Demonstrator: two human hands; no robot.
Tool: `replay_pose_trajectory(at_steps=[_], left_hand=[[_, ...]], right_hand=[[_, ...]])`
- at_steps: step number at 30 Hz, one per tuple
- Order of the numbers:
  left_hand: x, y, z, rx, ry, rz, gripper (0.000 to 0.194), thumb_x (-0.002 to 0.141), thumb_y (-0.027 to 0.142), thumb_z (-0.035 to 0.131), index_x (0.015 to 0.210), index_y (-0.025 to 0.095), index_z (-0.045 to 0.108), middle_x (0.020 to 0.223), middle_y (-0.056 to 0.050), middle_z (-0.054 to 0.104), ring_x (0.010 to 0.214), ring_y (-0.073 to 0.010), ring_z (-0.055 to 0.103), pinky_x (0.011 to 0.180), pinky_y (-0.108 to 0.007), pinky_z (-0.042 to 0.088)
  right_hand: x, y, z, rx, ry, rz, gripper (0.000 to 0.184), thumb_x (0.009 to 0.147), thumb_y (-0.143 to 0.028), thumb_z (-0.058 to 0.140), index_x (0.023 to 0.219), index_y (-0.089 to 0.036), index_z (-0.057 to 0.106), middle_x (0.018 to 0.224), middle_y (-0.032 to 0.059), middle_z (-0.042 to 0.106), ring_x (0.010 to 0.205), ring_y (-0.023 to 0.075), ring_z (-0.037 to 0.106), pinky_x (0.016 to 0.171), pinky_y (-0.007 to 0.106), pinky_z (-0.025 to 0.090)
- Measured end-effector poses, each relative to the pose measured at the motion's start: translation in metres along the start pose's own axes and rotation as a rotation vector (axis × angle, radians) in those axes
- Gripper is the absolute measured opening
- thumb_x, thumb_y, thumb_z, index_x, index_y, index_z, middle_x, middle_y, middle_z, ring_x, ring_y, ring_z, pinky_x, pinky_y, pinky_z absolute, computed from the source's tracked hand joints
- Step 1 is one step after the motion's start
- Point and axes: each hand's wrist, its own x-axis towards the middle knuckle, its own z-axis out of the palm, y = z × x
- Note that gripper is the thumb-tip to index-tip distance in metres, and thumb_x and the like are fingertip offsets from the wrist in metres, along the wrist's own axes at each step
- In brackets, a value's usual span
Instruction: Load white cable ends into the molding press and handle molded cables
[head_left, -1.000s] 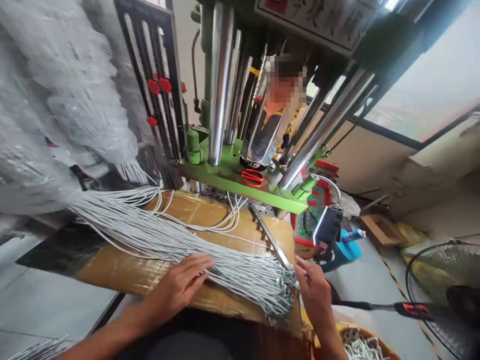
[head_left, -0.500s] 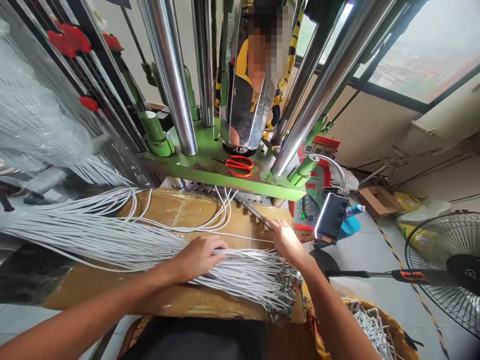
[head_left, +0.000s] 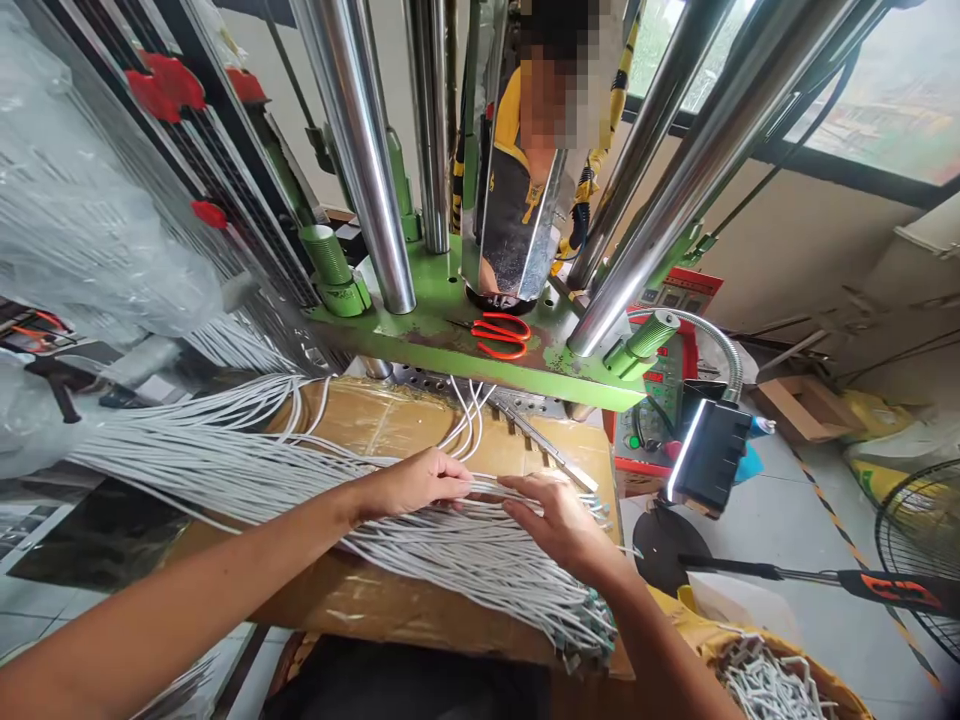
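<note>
Cables (head_left: 442, 545) lie under inward-pointing hands (head_left: 424, 485) (head_left: 553, 512).

From my remote screen I see a bare left hand (head_left: 420, 482) and right hand (head_left: 559, 520), uncovered forearms (head_left: 225, 572), and plain black cloth (head_left: 405, 682) below.

head view | left hand (head_left: 421, 485) fingertips close on a strand of the white cables (head_left: 450, 545) | right hand (head_left: 556, 512) fingers curl over them, just beside | cables lie along cardboard-covered counter (head_left: 352, 600) | slim metal bar (head_left: 541, 443) beyond right hand | red-handled scissors (head_left: 499, 334) rest on green machine plate (head_left: 420, 350)
</note>
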Motion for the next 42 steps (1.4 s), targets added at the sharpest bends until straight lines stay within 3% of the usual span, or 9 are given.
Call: replay_pose_trajectory(at_steps=[5, 10, 15, 20, 25, 29, 33, 36, 42], left_hand=[[-0.011, 0.006, 0.008, 0.105, -0.001, 0.057, 0.037, 0.089, 0.049, 0.045, 0.079, 0.016, 0.058, 0.072, -0.001, 0.060, 0.069, -0.0158, 0.056, 0.064, -0.024, 0.042], [-0.016, 0.005, 0.016, 0.537, 0.251, 0.306, 0.026, 0.091, 0.034, 0.045, 0.085, 0.017, 0.064, 0.086, -0.003, 0.060, 0.085, -0.0180, 0.054, 0.079, -0.028, 0.038], [-0.028, 0.010, 0.018, 0.446, 0.228, 0.275, 0.019, 0.089, 0.031, 0.052, 0.082, 0.017, 0.063, 0.073, 0.002, 0.058, 0.069, -0.0132, 0.050, 0.065, -0.023, 0.036], [-0.074, 0.011, 0.014, 0.437, 0.276, 0.280, 0.024, 0.092, 0.035, 0.047, 0.087, 0.017, 0.062, 0.076, 0.002, 0.058, 0.068, -0.0121, 0.048, 0.065, -0.022, 0.034], [-0.081, -0.009, 0.055, 0.022, -0.138, 0.048, 0.023, 0.076, 0.038, 0.067, 0.085, 0.018, 0.062, 0.073, 0.001, 0.060, 0.064, -0.0139, 0.052, 0.058, -0.023, 0.035], [-0.062, -0.029, 0.091, -0.519, -0.173, -0.073, 0.042, 0.077, 0.054, 0.063, 0.091, 0.015, 0.060, 0.063, 0.001, 0.057, 0.045, -0.0085, 0.043, 0.045, -0.020, 0.031], [-0.058, -0.038, 0.092, -0.540, -0.127, 0.000, 0.043, 0.081, 0.053, 0.062, 0.094, 0.013, 0.065, 0.066, 0.000, 0.059, 0.047, -0.0076, 0.045, 0.045, -0.019, 0.030], [-0.055, -0.036, 0.089, -0.692, -0.118, 0.025, 0.039, 0.079, 0.050, 0.066, 0.086, 0.012, 0.068, 0.070, -0.002, 0.061, 0.050, -0.0078, 0.046, 0.048, -0.020, 0.032], [-0.046, -0.029, 0.087, -0.890, -0.002, 0.046, 0.030, 0.075, 0.039, 0.074, 0.073, 0.010, 0.065, 0.055, 0.003, 0.046, 0.051, -0.0066, 0.034, 0.048, -0.020, 0.024]], right_hand=[[0.003, -0.003, 0.006, 0.014, -0.040, 0.085, 0.026, 0.093, -0.027, 0.046, 0.105, -0.021, 0.068, 0.084, 0.0022, 0.072, 0.076, 0.0158, 0.064, 0.071, 0.027, 0.044], [-0.004, -0.011, 0.009, -0.162, 0.049, 0.011, 0.017, 0.093, -0.022, 0.047, 0.094, -0.018, 0.063, 0.089, 0.0047, 0.068, 0.086, 0.0185, 0.059, 0.077, 0.030, 0.040], [-0.015, -0.020, 0.018, -0.216, 0.059, -0.068, 0.013, 0.092, -0.026, 0.052, 0.103, -0.020, 0.056, 0.092, 0.0023, 0.067, 0.085, 0.0171, 0.059, 0.077, 0.029, 0.039], [-0.039, 0.007, 0.011, -0.679, 0.127, -0.173, 0.015, 0.094, -0.016, 0.043, 0.096, -0.018, 0.057, 0.081, 0.0039, 0.062, 0.078, 0.0202, 0.054, 0.073, 0.033, 0.033], [-0.056, 0.000, 0.029, -0.919, 0.126, -0.187, 0.018, 0.085, -0.005, 0.045, 0.081, -0.018, 0.056, 0.073, 0.0052, 0.057, 0.067, 0.0215, 0.049, 0.064, 0.035, 0.033], [-0.060, -0.023, 0.036, -0.642, -0.020, -0.339, 0.022, 0.089, -0.014, 0.048, 0.109, -0.017, 0.058, 0.097, 0.0097, 0.065, 0.094, 0.0262, 0.057, 0.088, 0.044, 0.041], [-0.060, -0.016, 0.015, -0.010, -0.069, -0.108, 0.062, 0.094, -0.034, 0.048, 0.149, -0.026, 0.020, 0.151, 0.0082, 0.036, 0.134, 0.0236, 0.039, 0.108, 0.042, 0.036], [-0.050, -0.015, 0.024, 0.250, -0.024, -0.003, 0.051, 0.099, -0.035, 0.034, 0.148, -0.031, 0.023, 0.153, 0.0038, 0.034, 0.135, 0.0204, 0.040, 0.110, 0.041, 0.035], [-0.030, -0.030, 0.059, 0.269, -0.064, -0.144, 0.043, 0.099, -0.030, 0.034, 0.141, -0.024, 0.042, 0.143, 0.0071, 0.048, 0.133, 0.0171, 0.042, 0.112, 0.035, 0.034]])
